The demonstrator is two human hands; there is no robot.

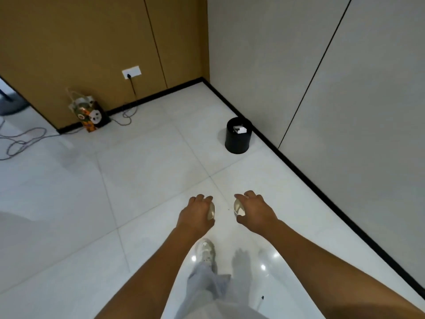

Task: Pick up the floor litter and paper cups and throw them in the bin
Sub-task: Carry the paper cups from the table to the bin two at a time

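Note:
Each of my hands holds a white paper cup above the white tiled floor. My left hand (196, 215) is closed around one cup (211, 211), of which only the rim side shows. My right hand (256, 211) grips the other cup (238, 207), its open mouth facing left. A round black bin (238, 142) stands ahead and slightly right, by the grey wall's black skirting, well beyond both hands. White litter (239, 129) lies inside the bin.
A patterned paper gift bag (90, 113) leans against the brown wall at the left. A cable (23, 141) runs from a wall socket (131, 72) and coils over the floor at far left. My shoe (207, 250) and grey trouser leg show below my hands.

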